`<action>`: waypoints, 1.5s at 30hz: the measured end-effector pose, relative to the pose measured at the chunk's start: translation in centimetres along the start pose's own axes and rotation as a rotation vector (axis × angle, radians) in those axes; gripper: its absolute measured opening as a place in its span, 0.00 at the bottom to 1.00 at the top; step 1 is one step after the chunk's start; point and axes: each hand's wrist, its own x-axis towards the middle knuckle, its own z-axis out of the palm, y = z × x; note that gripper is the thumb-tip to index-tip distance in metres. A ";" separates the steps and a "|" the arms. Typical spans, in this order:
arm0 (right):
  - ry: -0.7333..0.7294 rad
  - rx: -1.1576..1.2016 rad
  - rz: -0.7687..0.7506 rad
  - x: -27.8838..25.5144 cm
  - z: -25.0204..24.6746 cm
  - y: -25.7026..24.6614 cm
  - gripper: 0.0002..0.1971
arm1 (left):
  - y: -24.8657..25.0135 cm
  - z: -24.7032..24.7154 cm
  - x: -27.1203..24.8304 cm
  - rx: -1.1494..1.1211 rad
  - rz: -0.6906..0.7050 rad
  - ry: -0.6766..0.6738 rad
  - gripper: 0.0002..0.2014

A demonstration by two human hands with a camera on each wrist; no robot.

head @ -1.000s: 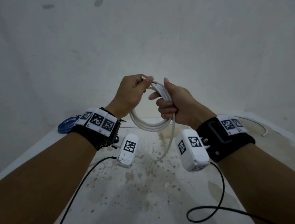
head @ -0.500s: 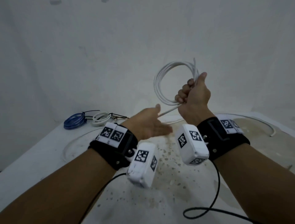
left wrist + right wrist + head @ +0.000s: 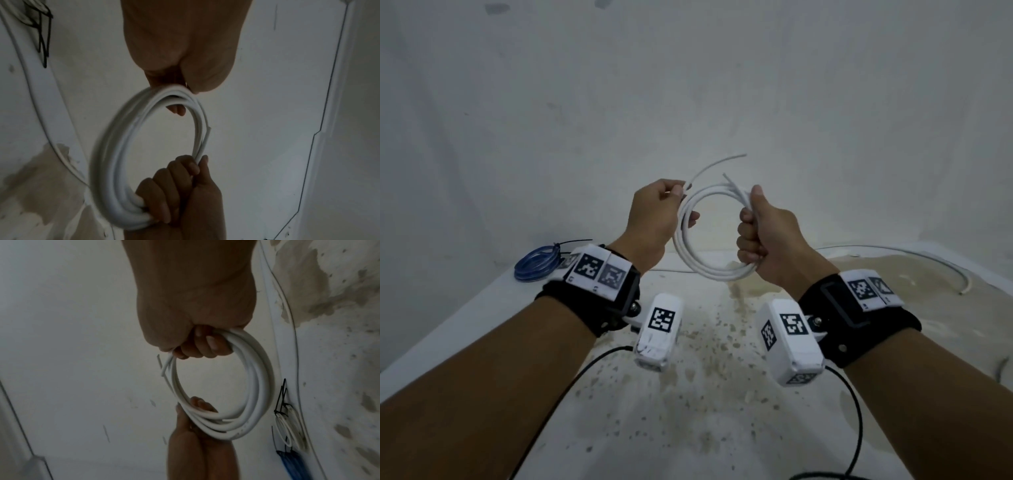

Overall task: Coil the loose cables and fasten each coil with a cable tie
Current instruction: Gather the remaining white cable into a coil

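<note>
The white cable coil (image 3: pixel 709 236) is held up off the table (image 3: pixel 465 325), between the two hands and in front of the wall. The right hand (image 3: pixel 763 240) has it at about three o'clock on the ring, all its fingers (image 3: pixel 205 344) wrapped tight round the bundled turns in a fist, thumb laid along the top. That looks like the anchoring grip: it keeps the loops stacked so they cannot spring apart. A short cut end pokes out just above that fist.

The left hand (image 3: pixel 654 219) is at about nine to ten o'clock on the ring. Thumb and forefinger pinch the cable near its free end (image 3: pixel 722 162), which arcs away toward one o'clock, while a lower fingertip reaches inside the ring. I judge the last turn is being laid in, with the tail steered toward the bundle so it can be tucked under the right fist.

Back on the table at about ten o'clock lies a blue coil (image 3: pixel 536 263), already cinched with a black cable tie (image 3: pixel 571 242). The wrist views show a smaller white coil (image 3: pixel 287 430) next to it, also bound with black ties. Another loose white cable (image 3: pixel 941 263) runs along the far right of the table, still uncoiled. No tie is on the held coil yet, so fastening remains.
</note>
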 end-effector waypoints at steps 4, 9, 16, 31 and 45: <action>0.009 -0.072 -0.028 0.0 0.4 0.6 0.24 | 0.8 -0.1 -0.1 0.115 0.086 -0.083 0.12; 0.000 -0.197 -0.048 -0.1 0.3 0.6 0.25 | 2.1 -0.7 -0.2 0.344 0.168 -0.303 0.13; -0.077 -0.286 -0.091 -0.2 0.3 0.1 0.24 | 2.7 -1.2 0.0 0.406 0.179 -0.417 0.17; -0.150 -0.259 -0.008 -0.7 -0.3 0.5 0.36 | 1.3 -0.2 -0.2 0.500 0.340 -0.276 0.13; -0.208 -0.328 -0.022 -0.5 -1.0 1.7 0.21 | 0.4 -0.3 -1.3 0.582 0.201 -0.364 0.13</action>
